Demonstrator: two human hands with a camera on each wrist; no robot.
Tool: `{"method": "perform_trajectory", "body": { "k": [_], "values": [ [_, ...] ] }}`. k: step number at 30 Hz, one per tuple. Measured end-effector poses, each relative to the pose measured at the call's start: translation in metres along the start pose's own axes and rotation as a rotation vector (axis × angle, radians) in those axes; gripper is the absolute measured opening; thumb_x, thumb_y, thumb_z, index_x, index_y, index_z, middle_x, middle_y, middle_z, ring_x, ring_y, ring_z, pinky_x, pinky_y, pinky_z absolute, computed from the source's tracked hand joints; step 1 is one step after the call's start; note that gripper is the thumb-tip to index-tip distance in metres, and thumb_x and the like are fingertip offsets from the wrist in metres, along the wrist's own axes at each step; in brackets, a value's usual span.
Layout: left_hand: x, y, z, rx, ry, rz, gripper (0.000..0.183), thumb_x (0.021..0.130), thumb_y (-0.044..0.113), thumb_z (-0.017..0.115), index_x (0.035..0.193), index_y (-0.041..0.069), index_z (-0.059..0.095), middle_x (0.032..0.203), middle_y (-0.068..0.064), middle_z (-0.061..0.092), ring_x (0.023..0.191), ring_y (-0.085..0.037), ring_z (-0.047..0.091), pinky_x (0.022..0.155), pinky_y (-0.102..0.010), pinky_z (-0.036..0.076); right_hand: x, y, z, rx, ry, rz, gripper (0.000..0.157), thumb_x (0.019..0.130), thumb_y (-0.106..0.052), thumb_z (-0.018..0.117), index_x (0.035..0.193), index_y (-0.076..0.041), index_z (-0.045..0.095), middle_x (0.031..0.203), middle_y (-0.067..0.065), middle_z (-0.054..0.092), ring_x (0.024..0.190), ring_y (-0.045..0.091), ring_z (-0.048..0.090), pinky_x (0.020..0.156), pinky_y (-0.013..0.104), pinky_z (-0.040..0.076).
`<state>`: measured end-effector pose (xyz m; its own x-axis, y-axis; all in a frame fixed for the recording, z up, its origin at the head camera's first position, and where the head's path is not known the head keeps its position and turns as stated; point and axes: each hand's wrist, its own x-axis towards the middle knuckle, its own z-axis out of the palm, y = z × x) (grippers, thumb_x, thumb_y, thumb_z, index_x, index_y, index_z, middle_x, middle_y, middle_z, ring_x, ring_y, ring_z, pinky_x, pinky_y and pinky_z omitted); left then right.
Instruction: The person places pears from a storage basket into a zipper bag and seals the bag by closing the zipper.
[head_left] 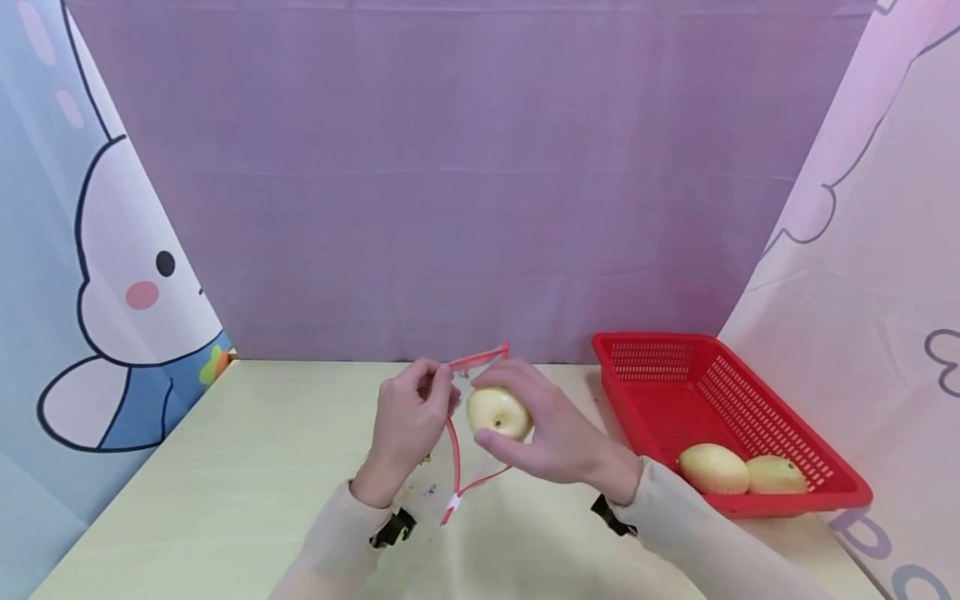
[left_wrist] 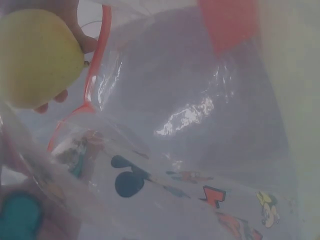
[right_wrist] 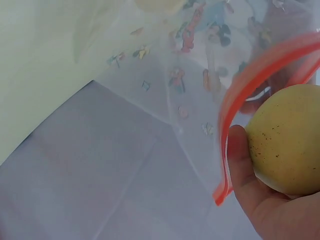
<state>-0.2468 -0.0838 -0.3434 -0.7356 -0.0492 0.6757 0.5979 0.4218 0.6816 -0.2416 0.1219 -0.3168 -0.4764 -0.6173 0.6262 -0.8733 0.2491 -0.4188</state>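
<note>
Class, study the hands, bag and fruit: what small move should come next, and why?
Probably the right hand should ease its fruit into the clear bag: the fruit is at the bag's parted red rim, which the left hand pinches.

Yellow fruits (head_left: 495,412): three total, one in right hand (head_left: 558,429), two in red basket (head_left: 787,502). Baskets: one. Clear bag (left_wrist: 185,120), red edging: one. White slider (head_left: 453,502): one. Hands: two, counting left hand (head_left: 408,412). Sleeves (head_left: 337,529): two. Black wrist straps (head_left: 393,528): two. Bench (head_left: 262,483): one. Big cartoon figure (head_left: 138,250): one.
</note>
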Motion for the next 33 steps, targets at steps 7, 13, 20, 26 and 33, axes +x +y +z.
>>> {"method": "perform_trajectory", "body": {
  "k": [7,13,20,26,33],
  "values": [
    [0.0,0.0,-0.001,-0.001,0.005,-0.006,0.018,0.1,0.01,0.061,0.084,0.008,0.068,0.07,0.002,0.07,0.059,-0.007,0.064,0.054,-0.026,0.051,0.002,0.0,0.005,-0.001,-0.091,0.057,0.046,0.09,-0.025,0.076,0.132,-0.015,0.06,0.133,-0.003,0.055,0.121,0.014,0.051,0.081,0.03,0.054],
    [0.0,0.0,-0.002,-0.008,0.009,-0.003,0.019,0.101,0.01,0.06,0.084,0.007,0.068,0.069,0.001,0.07,0.057,-0.007,0.062,0.051,-0.027,0.049,0.003,0.0,0.004,-0.008,-0.099,0.064,0.044,0.093,-0.024,0.074,0.132,-0.01,0.061,0.133,-0.002,0.059,0.121,0.012,0.054,0.083,0.032,0.056],
    [0.001,-0.002,-0.004,0.004,0.008,0.001,0.018,0.102,0.01,0.06,0.085,0.007,0.067,0.071,0.001,0.071,0.058,-0.009,0.063,0.051,-0.026,0.048,0.004,-0.001,-0.005,0.014,0.005,-0.072,0.027,0.092,-0.006,0.071,0.119,-0.008,0.067,0.115,0.001,0.067,0.1,0.015,0.063,0.076,0.031,0.058],
    [0.001,-0.003,-0.004,-0.014,-0.016,-0.013,0.016,0.102,0.01,0.061,0.089,0.003,0.068,0.072,-0.001,0.07,0.062,-0.01,0.065,0.056,-0.026,0.054,0.004,-0.001,-0.024,-0.077,-0.004,-0.032,0.031,0.09,-0.009,0.073,0.121,-0.009,0.067,0.115,0.003,0.067,0.103,0.02,0.064,0.08,0.035,0.058],
    [0.0,-0.002,-0.002,-0.023,-0.019,-0.008,0.015,0.101,0.009,0.061,0.089,0.005,0.068,0.071,-0.002,0.07,0.061,-0.009,0.064,0.054,-0.026,0.052,-0.002,-0.006,-0.045,-0.315,-0.109,0.121,0.037,0.092,-0.028,0.074,0.126,-0.017,0.065,0.125,-0.004,0.062,0.113,0.013,0.058,0.09,0.039,0.055]
  ]
}}
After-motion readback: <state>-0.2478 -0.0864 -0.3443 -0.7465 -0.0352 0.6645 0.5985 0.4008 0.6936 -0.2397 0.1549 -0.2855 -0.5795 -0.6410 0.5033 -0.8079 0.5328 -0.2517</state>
